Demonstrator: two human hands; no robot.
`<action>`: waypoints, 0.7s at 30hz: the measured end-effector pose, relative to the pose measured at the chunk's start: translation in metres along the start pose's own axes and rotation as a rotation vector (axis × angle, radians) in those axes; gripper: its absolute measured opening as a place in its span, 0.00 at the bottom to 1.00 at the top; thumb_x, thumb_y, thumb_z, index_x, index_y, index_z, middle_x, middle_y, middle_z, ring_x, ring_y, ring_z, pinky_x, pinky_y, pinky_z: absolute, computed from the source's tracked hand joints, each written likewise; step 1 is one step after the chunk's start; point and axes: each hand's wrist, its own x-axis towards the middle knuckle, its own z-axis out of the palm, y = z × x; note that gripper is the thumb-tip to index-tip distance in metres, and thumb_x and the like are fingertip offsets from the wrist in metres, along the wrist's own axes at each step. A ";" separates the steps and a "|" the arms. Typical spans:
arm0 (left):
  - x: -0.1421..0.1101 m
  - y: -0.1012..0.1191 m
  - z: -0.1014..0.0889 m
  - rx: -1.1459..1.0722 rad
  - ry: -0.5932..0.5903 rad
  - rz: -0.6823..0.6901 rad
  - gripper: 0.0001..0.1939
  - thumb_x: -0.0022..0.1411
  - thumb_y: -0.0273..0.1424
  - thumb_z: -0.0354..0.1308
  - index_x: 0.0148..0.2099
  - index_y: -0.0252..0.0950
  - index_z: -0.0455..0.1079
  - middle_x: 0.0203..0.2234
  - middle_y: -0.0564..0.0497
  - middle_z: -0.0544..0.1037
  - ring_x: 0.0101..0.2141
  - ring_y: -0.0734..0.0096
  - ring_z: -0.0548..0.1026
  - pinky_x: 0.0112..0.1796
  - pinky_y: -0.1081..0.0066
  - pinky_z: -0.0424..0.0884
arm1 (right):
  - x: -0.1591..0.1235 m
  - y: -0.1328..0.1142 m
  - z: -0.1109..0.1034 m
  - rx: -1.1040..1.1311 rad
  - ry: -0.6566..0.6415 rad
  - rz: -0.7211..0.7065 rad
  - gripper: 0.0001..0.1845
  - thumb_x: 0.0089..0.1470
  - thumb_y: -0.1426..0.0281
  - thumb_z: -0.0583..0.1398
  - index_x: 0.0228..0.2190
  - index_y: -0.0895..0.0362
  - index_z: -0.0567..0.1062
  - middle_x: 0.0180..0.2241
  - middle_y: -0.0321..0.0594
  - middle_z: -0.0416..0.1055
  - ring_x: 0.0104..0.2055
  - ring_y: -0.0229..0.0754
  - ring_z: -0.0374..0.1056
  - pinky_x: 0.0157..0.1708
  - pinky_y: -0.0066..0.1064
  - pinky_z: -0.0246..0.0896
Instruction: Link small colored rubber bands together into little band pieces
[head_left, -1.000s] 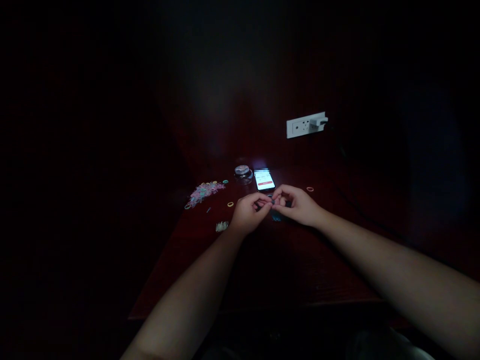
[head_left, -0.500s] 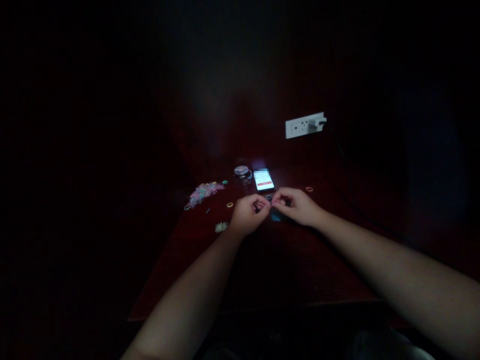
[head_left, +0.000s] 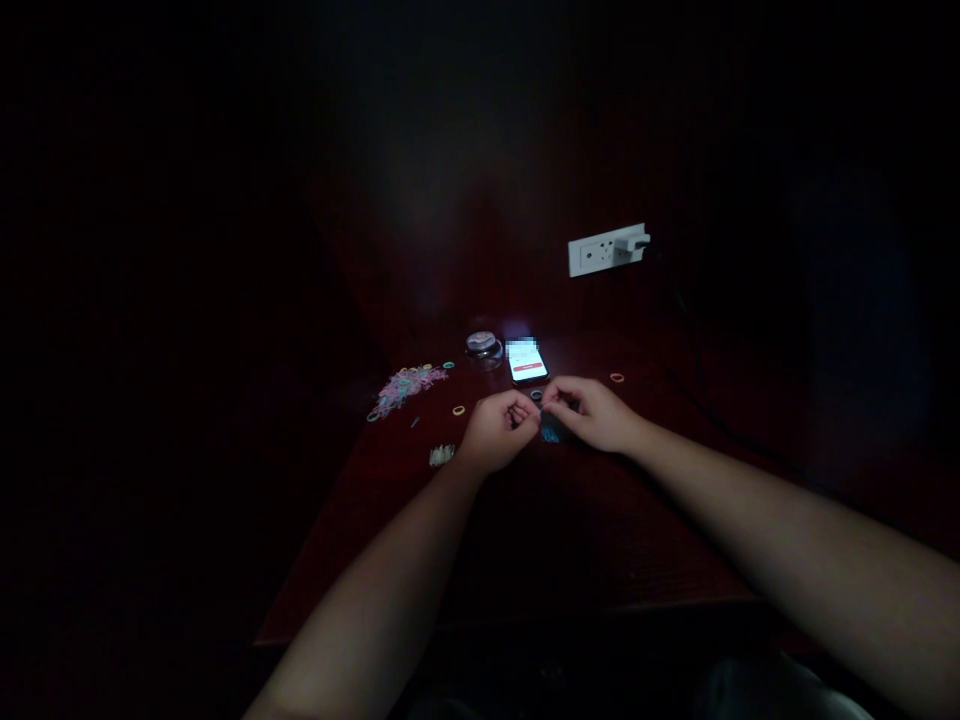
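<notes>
Head view: small blue elastic-looking bands (head_left: 551, 435) on dark red bench (head_left: 525, 540), nearer far edge, just beside right hand (head_left: 596, 413). Left hand (head_left: 495, 430) close by; both grips pinched, cannot tell on what. Bands likely light, soft, stretchy; best pinched at loop's side.

So it's a dark reddish table (head_left: 525, 540) with a lit-up phone (head_left: 528, 361) on it and a round jar (head_left: 483, 347) just beside that. Over on the left there's a messy pile of pink and teal bands (head_left: 409, 390), then a pale bunch (head_left: 442, 455) nearer the front edge, a blue bunch (head_left: 551, 434), plus a few loose rings, like a yellow one (head_left: 459, 410).
</notes>
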 end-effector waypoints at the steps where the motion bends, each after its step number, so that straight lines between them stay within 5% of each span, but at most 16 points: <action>1: 0.000 0.001 0.000 0.000 0.000 -0.001 0.04 0.53 0.27 0.56 0.31 0.31 0.71 0.21 0.54 0.70 0.22 0.80 0.64 0.24 0.79 0.60 | 0.001 0.001 -0.001 -0.005 0.022 0.000 0.07 0.54 0.69 0.55 0.29 0.59 0.71 0.25 0.37 0.66 0.26 0.36 0.60 0.26 0.27 0.54; 5: -0.001 0.000 -0.001 0.031 0.034 0.017 0.03 0.52 0.26 0.56 0.30 0.32 0.70 0.20 0.54 0.69 0.22 0.80 0.63 0.23 0.79 0.59 | 0.002 0.002 -0.007 -0.019 0.110 -0.001 0.06 0.53 0.70 0.55 0.28 0.59 0.70 0.25 0.37 0.66 0.26 0.36 0.59 0.26 0.27 0.54; 12: 0.001 -0.002 0.001 0.006 0.048 0.002 0.04 0.53 0.27 0.57 0.31 0.31 0.70 0.22 0.52 0.72 0.23 0.79 0.66 0.25 0.78 0.61 | -0.004 -0.008 -0.003 0.139 -0.081 -0.022 0.06 0.49 0.71 0.58 0.32 0.60 0.70 0.22 0.34 0.64 0.23 0.35 0.58 0.24 0.26 0.54; 21: -0.001 0.001 0.001 0.008 0.002 -0.010 0.06 0.55 0.30 0.57 0.32 0.31 0.71 0.23 0.53 0.71 0.23 0.79 0.65 0.24 0.78 0.60 | -0.001 -0.005 0.002 0.138 -0.024 0.043 0.09 0.53 0.66 0.58 0.27 0.60 0.71 0.22 0.35 0.63 0.24 0.34 0.57 0.24 0.26 0.53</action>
